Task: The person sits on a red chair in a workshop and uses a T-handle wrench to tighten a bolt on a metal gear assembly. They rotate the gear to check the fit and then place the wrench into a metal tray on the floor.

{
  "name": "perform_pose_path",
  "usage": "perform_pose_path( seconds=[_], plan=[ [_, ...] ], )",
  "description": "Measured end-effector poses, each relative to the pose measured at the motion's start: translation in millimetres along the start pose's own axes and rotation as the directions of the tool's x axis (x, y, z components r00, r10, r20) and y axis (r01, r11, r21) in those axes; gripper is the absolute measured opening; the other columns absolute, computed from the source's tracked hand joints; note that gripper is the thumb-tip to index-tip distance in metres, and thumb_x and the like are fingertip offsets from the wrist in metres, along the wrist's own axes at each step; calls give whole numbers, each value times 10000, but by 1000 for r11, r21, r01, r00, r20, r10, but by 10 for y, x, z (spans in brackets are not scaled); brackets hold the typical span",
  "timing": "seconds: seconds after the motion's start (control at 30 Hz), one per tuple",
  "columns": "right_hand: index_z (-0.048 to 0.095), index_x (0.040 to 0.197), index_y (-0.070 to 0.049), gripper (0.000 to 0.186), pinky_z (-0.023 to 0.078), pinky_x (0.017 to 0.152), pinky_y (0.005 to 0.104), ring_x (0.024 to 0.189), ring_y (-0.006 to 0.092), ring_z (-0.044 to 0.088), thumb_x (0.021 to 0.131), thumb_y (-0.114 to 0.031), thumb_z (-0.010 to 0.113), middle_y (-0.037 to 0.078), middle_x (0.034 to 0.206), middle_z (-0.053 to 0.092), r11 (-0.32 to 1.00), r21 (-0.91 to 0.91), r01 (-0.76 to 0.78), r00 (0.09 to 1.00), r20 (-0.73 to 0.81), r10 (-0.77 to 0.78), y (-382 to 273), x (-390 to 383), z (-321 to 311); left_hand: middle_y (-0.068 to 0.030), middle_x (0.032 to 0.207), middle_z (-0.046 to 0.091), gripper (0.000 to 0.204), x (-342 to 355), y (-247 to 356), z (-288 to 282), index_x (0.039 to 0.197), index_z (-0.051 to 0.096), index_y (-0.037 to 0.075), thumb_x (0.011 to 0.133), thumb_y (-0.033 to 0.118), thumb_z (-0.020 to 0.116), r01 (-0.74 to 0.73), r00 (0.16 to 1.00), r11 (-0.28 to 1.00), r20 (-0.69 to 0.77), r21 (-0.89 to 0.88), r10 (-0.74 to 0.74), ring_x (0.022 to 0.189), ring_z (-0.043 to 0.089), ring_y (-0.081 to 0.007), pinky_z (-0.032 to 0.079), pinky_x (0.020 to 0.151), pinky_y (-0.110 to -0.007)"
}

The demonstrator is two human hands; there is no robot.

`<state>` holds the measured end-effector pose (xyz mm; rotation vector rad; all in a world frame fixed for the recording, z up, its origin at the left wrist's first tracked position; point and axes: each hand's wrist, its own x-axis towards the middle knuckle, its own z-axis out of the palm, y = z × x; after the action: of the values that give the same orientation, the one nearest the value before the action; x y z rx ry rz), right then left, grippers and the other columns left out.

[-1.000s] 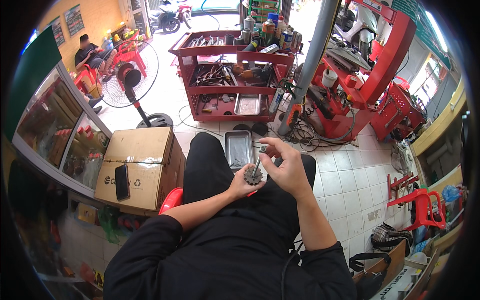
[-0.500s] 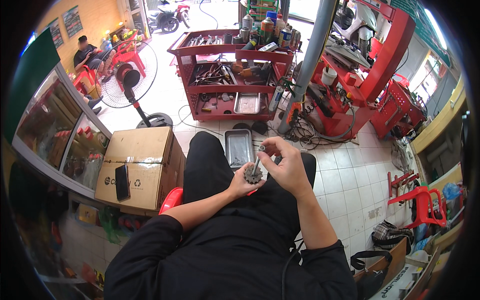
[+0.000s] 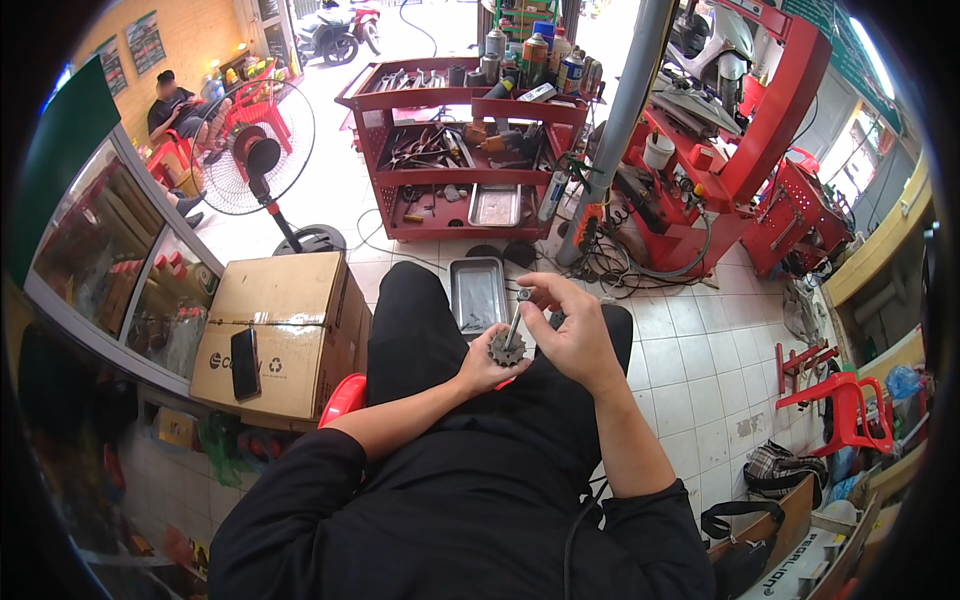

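The left hand point(image 3: 484, 362) is gripping the gear point(image 3: 506, 348), its palm lying along the left side and its toothed face turning up toward the wearer, probably so that the middle is being left clear for the rod point(image 3: 514, 328). The right hand point(image 3: 575, 345) is pinching the rod's far, upper end between thumb and fingertips, a light hold that is likely giving fine control over its tilt. The rod is leaning slightly right as it is running down to the gear's face; whether it is passing into a hole there, the view is not showing clearly.

Gear and rod are sitting just beyond the lap, between the legs point(image 3: 410, 325), where both forearms are reaching inward easily and the work is lying under the wearer's eyes. On the floor at the far side of the hands, the tray point(image 3: 480, 290) is resting almost in line with them, well placed for catching drips or small parts. Farther off, the cart point(image 3: 470, 180) is holding tools on its shelves, facing the wearer. At left, the box point(image 3: 270, 290) is serving as a side table, with the phone point(image 3: 245, 365) lying on it.
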<state>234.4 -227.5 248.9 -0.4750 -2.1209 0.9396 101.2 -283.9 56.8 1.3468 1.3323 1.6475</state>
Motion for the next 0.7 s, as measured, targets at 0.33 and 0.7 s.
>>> perform_pose_path(
  seconds=[0.33,0.7],
  plan=[
    [613,1044,6,246,502,699,284,746,149,635,824,-86,673,98,820,654,999,-21,38,999,2,-38,-6,2,-13,9,813,636,427,6,0,7,1001,546,57,728,241,817,6,1000,1000,9,-9,-6,744,586,-68,498,728,-258],
    [612,1031,2,235,482,659,280,761,159,642,834,-112,667,97,830,658,999,-22,28,1000,2,-28,22,-7,-4,4,824,632,422,-10,-33,2,996,548,54,726,235,818,36,999,999,17,-37,-35,765,591,-77,495,739,-266]
  ],
)
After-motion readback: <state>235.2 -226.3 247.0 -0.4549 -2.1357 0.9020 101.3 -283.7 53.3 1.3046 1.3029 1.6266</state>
